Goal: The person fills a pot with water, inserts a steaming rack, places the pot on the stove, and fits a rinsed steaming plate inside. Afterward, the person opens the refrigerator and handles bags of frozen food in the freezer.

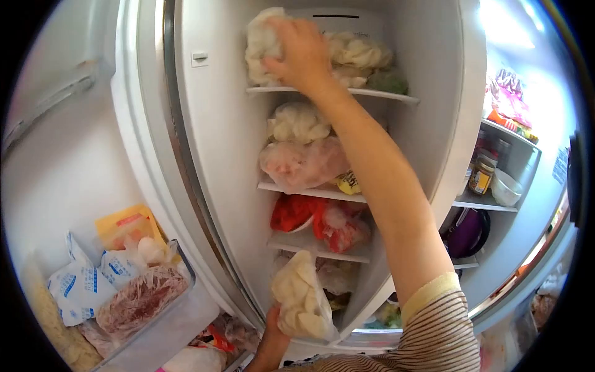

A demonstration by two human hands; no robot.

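My right hand (302,53) reaches up to the top freezer shelf, its fingers closed on a clear plastic bag of white food (260,43) at the left end. Low in front of the freezer, my left hand (273,338) grips the lower edge of a clear bag of pale, flat pieces that look like dumplings (302,296). That bag stands tilted, near the lowest visible compartment. Beside my right hand on the top shelf lies another bag of pale pieces (359,51), with a green bag (388,80) at its right.
Below are a bag of whitish pieces (299,123), a pinkish bag (304,162) and red bags (297,212) on shelves (319,245). The open door at left carries a bin (158,328) with ice packs (79,286) and wrapped meat (142,299). A fridge compartment with jars (481,175) stands open at right.
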